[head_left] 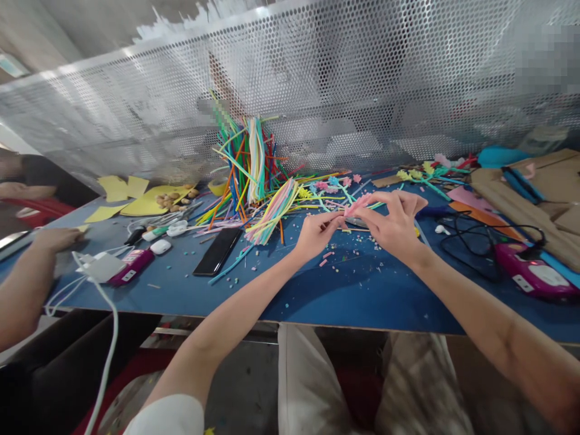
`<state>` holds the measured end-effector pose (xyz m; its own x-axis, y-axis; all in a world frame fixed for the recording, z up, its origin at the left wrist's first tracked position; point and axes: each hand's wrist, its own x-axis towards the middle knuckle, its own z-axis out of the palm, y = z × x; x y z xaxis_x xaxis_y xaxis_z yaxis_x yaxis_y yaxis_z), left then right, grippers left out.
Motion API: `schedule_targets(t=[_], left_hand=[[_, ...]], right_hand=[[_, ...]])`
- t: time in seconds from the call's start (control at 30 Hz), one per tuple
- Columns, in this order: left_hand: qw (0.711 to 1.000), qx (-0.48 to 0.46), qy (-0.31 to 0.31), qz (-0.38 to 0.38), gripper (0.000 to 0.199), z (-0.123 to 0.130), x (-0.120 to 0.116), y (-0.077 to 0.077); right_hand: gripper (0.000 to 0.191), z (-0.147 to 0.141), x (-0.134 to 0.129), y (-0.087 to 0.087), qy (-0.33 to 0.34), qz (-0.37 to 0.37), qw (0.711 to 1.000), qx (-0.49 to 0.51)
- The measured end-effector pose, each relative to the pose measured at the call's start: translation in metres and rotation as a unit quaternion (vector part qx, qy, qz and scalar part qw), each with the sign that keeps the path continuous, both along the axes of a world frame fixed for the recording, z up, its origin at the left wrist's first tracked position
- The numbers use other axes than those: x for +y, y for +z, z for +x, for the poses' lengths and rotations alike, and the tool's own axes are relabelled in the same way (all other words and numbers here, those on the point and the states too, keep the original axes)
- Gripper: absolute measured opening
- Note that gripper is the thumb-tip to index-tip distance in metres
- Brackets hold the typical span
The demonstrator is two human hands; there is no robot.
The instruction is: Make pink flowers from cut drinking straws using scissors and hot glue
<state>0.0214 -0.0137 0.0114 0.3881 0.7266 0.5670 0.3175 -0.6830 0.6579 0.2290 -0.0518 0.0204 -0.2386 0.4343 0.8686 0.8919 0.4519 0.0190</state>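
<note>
My left hand [316, 234] pinches the lower left end of a pink pipe-cleaner piece [359, 203]. From the other side, the fingers of my right hand [393, 222] are closed on the same fuzzy piece, held just above the blue table [317, 296]. Its exact shape is partly hidden by my fingers. Beside my left hand lies a bundle of pastel pipe cleaners [275, 212]. Behind my hands are pipe-cleaner flowers [335, 183] in pink, blue and yellow. Small pastel clippings [327, 258] are scattered below my hands.
A tall heap of pipe cleaners [254, 160] stands against the perforated metal screen [362, 78]. A black phone [218, 251] lies to the left, near a purple power strip [132, 267]. Another purple power strip [534, 272] and cardboard [512, 193] sit right. Another person's hand [58, 240] rests far left.
</note>
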Motion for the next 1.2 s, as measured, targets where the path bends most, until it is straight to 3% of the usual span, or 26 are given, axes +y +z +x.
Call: schedule_targets(t=[0.17, 0.37, 0.57, 0.83, 1.2], left_hand=[[0.998, -0.044, 0.031, -0.014, 0.035, 0.0, -0.002, 0.001], [0.994, -0.07, 0.083, 0.023, 0.031, 0.003, -0.007, 0.001], [0.989, -0.069, 0.115, 0.067, 0.027, 0.004, -0.012, 0.001], [0.983, -0.067, 0.13, 0.108, 0.024, 0.003, -0.013, 0.002], [0.983, -0.083, 0.126, 0.101, 0.021, 0.004, -0.014, 0.0]], right_hand=[[0.018, -0.001, 0.002, 0.001, 0.017, -0.025, 0.999, 0.035], [0.016, -0.006, -0.001, 0.001, 0.041, -0.024, 0.998, 0.042], [0.015, -0.008, -0.008, 0.001, 0.019, -0.008, 0.998, 0.054], [0.017, -0.011, -0.008, 0.002, 0.024, -0.012, 0.997, 0.071], [0.016, -0.012, -0.006, 0.001, 0.027, -0.018, 0.996, 0.079]])
